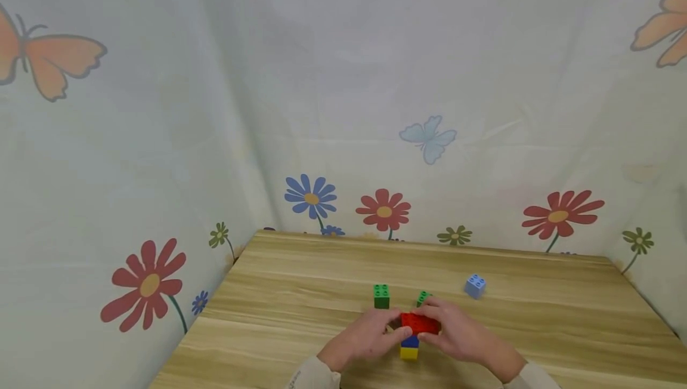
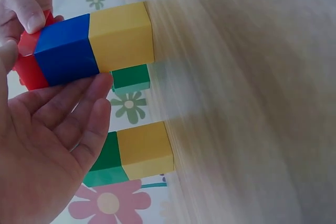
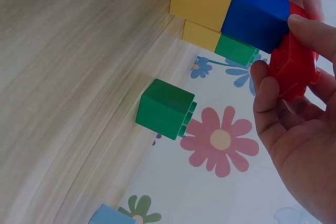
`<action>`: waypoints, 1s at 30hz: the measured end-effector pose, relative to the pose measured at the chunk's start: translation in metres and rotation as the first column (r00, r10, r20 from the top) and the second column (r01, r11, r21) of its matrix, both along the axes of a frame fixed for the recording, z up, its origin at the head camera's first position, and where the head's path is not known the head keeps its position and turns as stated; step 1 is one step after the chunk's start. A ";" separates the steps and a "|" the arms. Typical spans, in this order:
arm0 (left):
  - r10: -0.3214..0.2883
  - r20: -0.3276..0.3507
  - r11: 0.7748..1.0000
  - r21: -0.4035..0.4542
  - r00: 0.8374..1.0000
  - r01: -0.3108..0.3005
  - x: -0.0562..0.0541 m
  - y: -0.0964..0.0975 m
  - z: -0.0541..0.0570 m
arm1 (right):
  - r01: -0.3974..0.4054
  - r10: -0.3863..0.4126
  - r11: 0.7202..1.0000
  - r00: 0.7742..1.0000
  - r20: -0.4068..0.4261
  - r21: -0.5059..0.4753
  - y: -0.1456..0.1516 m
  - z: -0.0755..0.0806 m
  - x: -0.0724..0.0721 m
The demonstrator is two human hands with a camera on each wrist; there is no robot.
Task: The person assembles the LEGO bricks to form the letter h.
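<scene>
A red brick (image 1: 421,323) sits on top of a blue brick (image 2: 67,51), which stands on a yellow brick (image 2: 122,36). In the head view this stack is near the front middle of the table. My left hand (image 1: 370,335) holds the red brick from the left, its thumb at the front and its other fingers reaching along the blue brick's far side. From the right, my right hand (image 1: 460,334) grips the red brick's overhanging end between thumb and fingers. Part of the red brick is hidden behind the fingers.
Behind the left hand stands a green brick (image 1: 381,296) on a second yellow brick (image 2: 147,150). Another green brick (image 3: 165,109) rests beyond the right hand, partly covered in the head view. Farther right is a light blue brick (image 1: 475,286). Flowered cloth surrounds the wooden table (image 1: 300,275).
</scene>
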State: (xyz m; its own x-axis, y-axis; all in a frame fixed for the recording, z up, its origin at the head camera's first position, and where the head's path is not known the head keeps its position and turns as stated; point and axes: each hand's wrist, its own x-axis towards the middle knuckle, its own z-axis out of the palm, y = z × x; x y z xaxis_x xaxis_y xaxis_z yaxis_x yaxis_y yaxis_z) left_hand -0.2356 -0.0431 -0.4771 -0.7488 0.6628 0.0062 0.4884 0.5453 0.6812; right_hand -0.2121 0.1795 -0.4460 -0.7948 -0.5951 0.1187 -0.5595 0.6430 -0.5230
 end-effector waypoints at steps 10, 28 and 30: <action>-0.007 0.010 0.999 0.048 1.000 0.007 0.001 -0.001 -0.001 | -0.002 0.002 1.000 1.000 0.001 0.000 0.001 -0.001 -0.002; -0.013 0.078 0.995 0.096 0.997 0.006 -0.002 -0.001 -0.001 | -0.008 0.008 1.000 1.000 -0.018 0.001 0.001 -0.001 -0.001; -0.018 0.072 0.996 0.089 0.997 0.012 -0.002 -0.002 0.000 | -0.004 0.004 1.000 1.000 -0.012 -0.006 0.002 -0.001 -0.002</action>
